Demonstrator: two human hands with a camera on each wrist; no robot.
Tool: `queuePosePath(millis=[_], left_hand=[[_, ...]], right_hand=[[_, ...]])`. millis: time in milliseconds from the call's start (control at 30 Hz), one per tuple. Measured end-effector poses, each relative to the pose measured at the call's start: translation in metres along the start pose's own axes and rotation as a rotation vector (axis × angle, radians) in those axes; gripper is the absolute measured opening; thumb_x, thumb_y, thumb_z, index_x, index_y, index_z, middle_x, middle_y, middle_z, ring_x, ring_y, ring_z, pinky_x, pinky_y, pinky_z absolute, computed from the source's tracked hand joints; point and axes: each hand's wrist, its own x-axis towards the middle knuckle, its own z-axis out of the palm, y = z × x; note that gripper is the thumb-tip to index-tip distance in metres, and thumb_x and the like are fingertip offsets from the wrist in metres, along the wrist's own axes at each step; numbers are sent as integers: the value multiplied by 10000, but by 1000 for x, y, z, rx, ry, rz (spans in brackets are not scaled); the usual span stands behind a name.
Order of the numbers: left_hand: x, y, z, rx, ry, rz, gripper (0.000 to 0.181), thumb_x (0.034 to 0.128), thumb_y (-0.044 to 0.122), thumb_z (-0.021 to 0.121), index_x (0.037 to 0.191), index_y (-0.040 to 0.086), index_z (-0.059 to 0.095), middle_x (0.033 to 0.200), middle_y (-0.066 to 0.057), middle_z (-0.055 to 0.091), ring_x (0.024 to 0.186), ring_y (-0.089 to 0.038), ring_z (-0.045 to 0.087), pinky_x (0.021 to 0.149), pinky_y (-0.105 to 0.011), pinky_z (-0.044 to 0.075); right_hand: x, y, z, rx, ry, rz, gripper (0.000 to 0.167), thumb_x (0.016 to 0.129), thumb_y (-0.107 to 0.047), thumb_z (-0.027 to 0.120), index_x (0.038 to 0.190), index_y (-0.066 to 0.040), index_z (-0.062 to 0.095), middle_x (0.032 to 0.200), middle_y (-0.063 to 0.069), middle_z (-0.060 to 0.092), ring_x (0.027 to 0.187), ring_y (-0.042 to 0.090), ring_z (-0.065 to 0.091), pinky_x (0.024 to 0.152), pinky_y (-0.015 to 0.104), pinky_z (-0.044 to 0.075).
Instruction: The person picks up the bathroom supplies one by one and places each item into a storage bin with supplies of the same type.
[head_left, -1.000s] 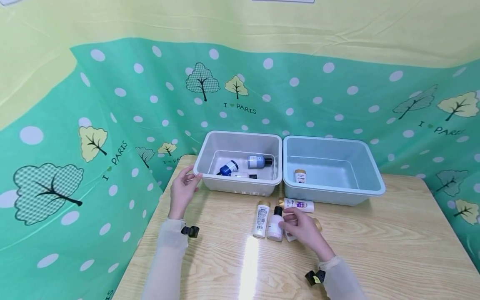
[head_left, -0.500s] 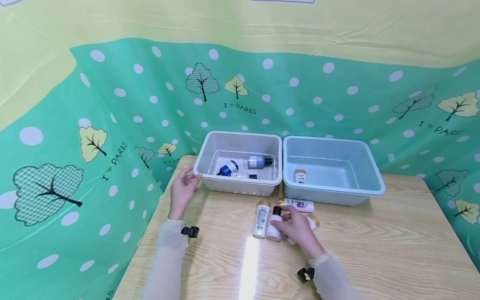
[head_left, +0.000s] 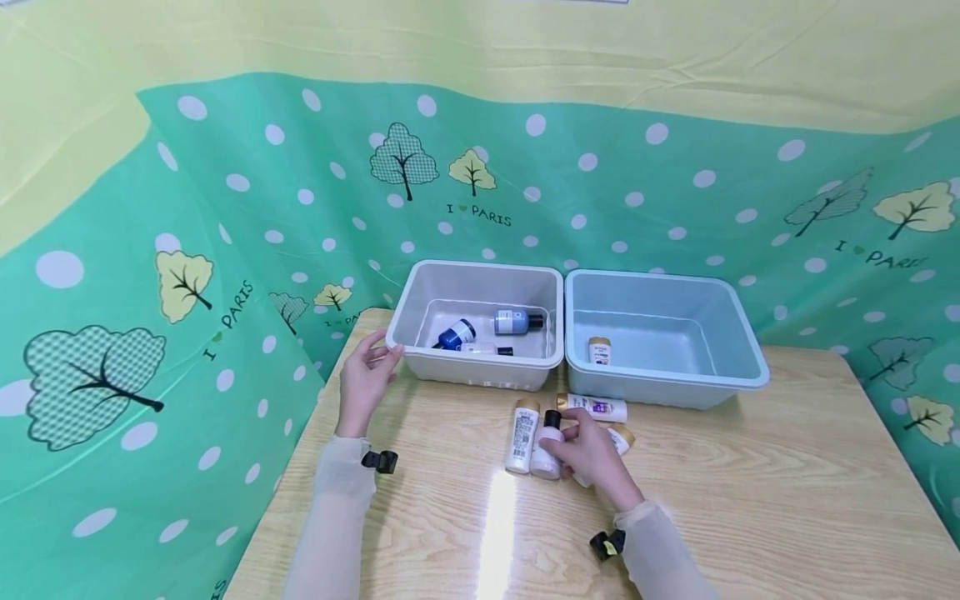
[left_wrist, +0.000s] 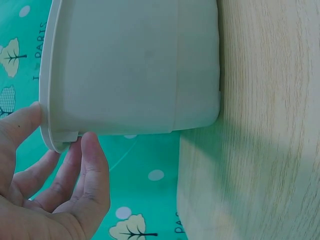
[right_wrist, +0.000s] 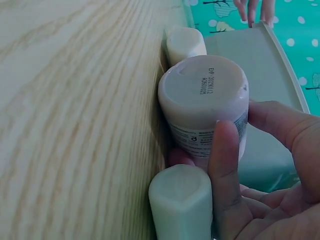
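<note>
My right hand [head_left: 592, 454] holds a pale pink bottle with a black cap [head_left: 547, 460], which lies on the wooden table. In the right wrist view, fingers and thumb sit around the bottle's body [right_wrist: 202, 95], its round base facing the camera. On its left lies a white bottle with a gold cap [head_left: 521, 437]; on its right another gold-capped white bottle [head_left: 621, 437] is partly hidden by my hand. A third, with a purple label [head_left: 600, 408], lies behind. My left hand [head_left: 362, 385] grips the front left corner rim of the grey bin [head_left: 480, 372].
Inside the grey bin lie a dark blue bottle [head_left: 455, 335], a lighter blue bottle [head_left: 513, 322] and a pale pink one [head_left: 483, 348]. The light blue bin [head_left: 667, 387] beside it holds a small gold-capped white bottle [head_left: 599, 350]. Patterned green cloth [head_left: 540, 183] hangs behind.
My right hand has moved a little left and closed around the pale pink bottle, which has shifted slightly left. More of the right-hand gold-capped bottle shows. The left hand stays at the rim.
</note>
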Motion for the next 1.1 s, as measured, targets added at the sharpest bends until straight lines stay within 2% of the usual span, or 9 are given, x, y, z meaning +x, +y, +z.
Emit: queuePosePath(millis=[333,667,933,1100], left_hand=[[0,1,0,13,1,-4,562,931,398,719,1414,157,564,1211,-163,663,1020,-281,662,709,-290,616],[1,1,0,8,-1,-6,546,937,376,719,1416,167,563,1213,-163,661,1018,-280,660,718,-290,616],[1,1,0,4,-1,-1,550,935,380,720,1416,163,564,1218,-170,658,1027,-292,660,718,-292,616],[1,0,0,5,-5,-4,552,936,383,719,1417,163,561,1219,-167,655,1030,-290,657,720,-279,614]], right_hand=[[1,1,-1,22,17,7,687,827,-158,831,1388,7,472,1047,164,641,621,209,624,527,353,584],[1,5,-4,97,14,15,662,829,-180,835,1375,-3,504,1089,163,659,719,208,651,575,348,597],[-1,0,-11,267,-2,15,643,829,-137,828,1365,16,508,1180,206,653,867,252,684,663,385,618],[-3,-8,-17,307,-13,10,653,827,-129,825,1378,5,500,1187,192,653,896,257,678,685,399,618]])
